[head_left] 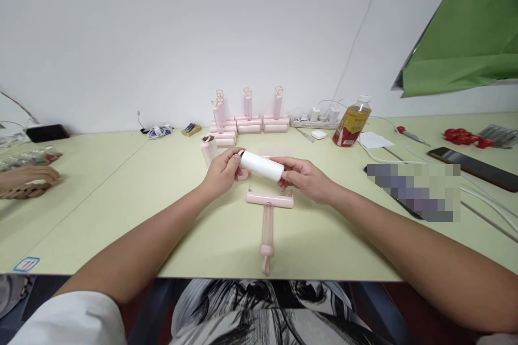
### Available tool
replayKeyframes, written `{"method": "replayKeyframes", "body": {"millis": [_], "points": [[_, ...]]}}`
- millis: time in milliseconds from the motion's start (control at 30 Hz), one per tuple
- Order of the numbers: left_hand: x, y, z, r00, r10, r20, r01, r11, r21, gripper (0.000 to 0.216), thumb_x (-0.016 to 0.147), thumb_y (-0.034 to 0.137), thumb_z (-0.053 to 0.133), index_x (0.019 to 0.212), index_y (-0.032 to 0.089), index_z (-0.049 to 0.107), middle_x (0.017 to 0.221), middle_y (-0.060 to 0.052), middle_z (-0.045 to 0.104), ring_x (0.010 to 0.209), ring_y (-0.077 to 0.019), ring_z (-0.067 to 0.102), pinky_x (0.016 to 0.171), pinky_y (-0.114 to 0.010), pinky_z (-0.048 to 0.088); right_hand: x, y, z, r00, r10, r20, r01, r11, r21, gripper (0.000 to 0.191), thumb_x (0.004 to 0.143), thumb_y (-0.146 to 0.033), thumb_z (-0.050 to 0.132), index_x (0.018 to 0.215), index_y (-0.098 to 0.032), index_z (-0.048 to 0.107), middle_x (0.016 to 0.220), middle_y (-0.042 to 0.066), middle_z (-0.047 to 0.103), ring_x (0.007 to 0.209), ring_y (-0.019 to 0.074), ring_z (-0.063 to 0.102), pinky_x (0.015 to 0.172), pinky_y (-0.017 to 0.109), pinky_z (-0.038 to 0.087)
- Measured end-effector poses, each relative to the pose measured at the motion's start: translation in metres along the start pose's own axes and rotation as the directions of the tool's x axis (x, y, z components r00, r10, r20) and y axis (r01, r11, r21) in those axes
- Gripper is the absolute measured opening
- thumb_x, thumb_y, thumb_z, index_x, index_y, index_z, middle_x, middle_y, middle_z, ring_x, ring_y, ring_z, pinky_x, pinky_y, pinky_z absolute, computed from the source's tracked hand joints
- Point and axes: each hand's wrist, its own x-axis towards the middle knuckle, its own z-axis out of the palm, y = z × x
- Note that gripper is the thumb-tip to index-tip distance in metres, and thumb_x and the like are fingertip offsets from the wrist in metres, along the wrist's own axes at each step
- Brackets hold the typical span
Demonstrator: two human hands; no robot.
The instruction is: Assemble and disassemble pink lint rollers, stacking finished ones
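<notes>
both hands pinching white lint roll (pixel 262 165) by ends: left hand (pixel 222 173) fingertips on left end, right hand (pixel 306 179) fingers closed on right end. roll held level, just above pink roller handle (pixel 267 215) lying flat on pale green table (pixel 101 199). beyond handle: spare roll (pixel 209 149) upright, stacked pink rollers (pixel 247 118), drink bottle (pixel 351 122) right of stack.

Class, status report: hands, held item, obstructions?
Left hand and right hand grip white cylindrical roll at its ends. Pink plastic roller handle lies beneath, untouched.
</notes>
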Motion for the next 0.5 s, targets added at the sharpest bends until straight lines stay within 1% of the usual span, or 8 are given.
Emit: {"method": "replayKeyframes", "body": {"millis": [100,167,200,267,367,433,500], "points": [[-0.002,0.001,0.002,0.997,0.045,-0.068,-0.040,0.997,0.065,0.038,0.095,0.041,0.041,0.119,0.016,0.056,0.061,0.003,0.058,0.050,-0.0116,0.056,0.048,-0.022,0.046,0.000,0.000,0.001,1.000,-0.011,0.005,0.011,1.000,0.004,0.052,0.071,-0.022,0.060,0.123,-0.017,0.062,0.076,0.000,0.062,0.065,0.0149,0.058,0.064,0.032,0.052],[-0.004,0.003,0.002,0.988,0.098,-0.122,-0.080,0.986,0.146,0.036,0.096,0.039,0.042,0.124,0.018,0.050,0.060,0.004,0.058,0.049,-0.0116,0.057,0.050,-0.022,0.046,0.001,0.002,0.002,1.000,-0.011,-0.007,0.012,1.000,0.022,0.051,0.069,-0.018,0.059,0.120,-0.019,0.061,0.081,0.000,0.063,0.066,0.0142,0.059,0.064,0.031,0.052],[-0.005,0.003,0.002,0.983,0.127,-0.131,-0.100,0.976,0.192,0.033,0.096,0.037,0.042,0.123,0.020,0.049,0.060,0.005,0.058,0.049,-0.0114,0.057,0.050,-0.022,0.046,0.001,0.003,0.003,1.000,-0.006,-0.017,0.007,0.999,0.043,0.050,0.068,-0.015,0.058,0.118,-0.020,0.061,0.084,0.001,0.064,0.066,0.0137,0.059,0.065,0.031,0.052],[-0.007,0.005,0.004,0.979,0.165,-0.116,-0.132,0.958,0.254,0.025,0.096,0.034,0.041,0.115,0.021,0.051,0.059,0.005,0.058,0.048,-0.0111,0.057,0.051,-0.022,0.046,0.001,0.005,0.006,0.999,0.021,-0.034,-0.018,0.994,0.111,0.049,0.066,-0.013,0.056,0.115,-0.021,0.061,0.087,0.001,0.065,0.064,0.0126,0.058,0.064,0.031,0.052],[-0.009,0.008,0.011,0.983,0.163,-0.084,-0.140,0.962,0.234,0.022,0.097,0.031,0.037,0.109,0.022,0.052,0.060,0.006,0.058,0.046,-0.0101,0.056,0.052,-0.022,0.046,0.002,0.007,0.009,0.996,0.086,-0.025,-0.077,0.970,0.231,0.048,0.065,-0.011,0.055,0.111,-0.020,0.060,0.083,0.000,0.065,0.062,0.0119,0.057,0.063,0.029,0.051],[-0.009,0.009,0.015,0.984,0.156,-0.084,-0.136,0.968,0.211,0.025,0.097,0.030,0.036,0.116,0.022,0.051,0.061,0.006,0.059,0.046,-0.0100,0.056,0.052,-0.023,0.046,0.003,0.007,0.011,0.992,0.123,-0.031,-0.109,0.952,0.287,0.046,0.065,-0.011,0.056,0.110,-0.019,0.060,0.078,0.000,0.064,0.062,0.0120,0.057,0.062,0.028,0.051],[-0.009,0.010,0.018,0.985,0.159,-0.065,-0.141,0.964,0.225,0.035,0.096,0.029,0.037,0.130,0.023,0.045,0.062,0.006,0.059,0.048,-0.0105,0.056,0.053,-0.023,0.046,0.003,0.007,0.011,0.986,0.158,-0.046,-0.136,0.937,0.321,0.043,0.066,-0.011,0.058,0.109,-0.018,0.061,0.076,0.000,0.064,0.063,0.0122,0.058,0.061,0.027,0.051]]}}
